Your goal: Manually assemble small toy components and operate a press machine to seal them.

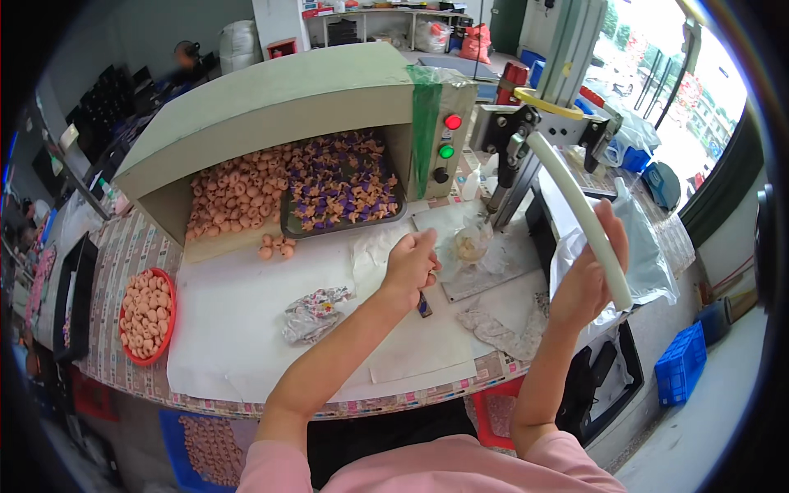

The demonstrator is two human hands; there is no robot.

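Note:
My right hand [590, 275] is wrapped round the long white curved lever [574, 193] of a bench press [526, 140]. Over the middle of the table my left hand [411, 264] is closed, and whatever its fingers might hold is hidden. Just below that hand lies a small dark tool-like piece [424, 305], partly covered. Under the press, a clear plastic-wrapped lump [472, 244] rests on the metal base plate [493, 282]. A crumpled plastic bag with coloured print [316, 315] lies left of my left forearm.
A beige box-shaped housing [279, 90] shelters loose peach-coloured rounded parts [238, 193] and a black tray [345, 227] of purple-and-peach figures. At left stands a red basket [171, 324] of peach parts. A blue crate [682, 361] sits at lower right.

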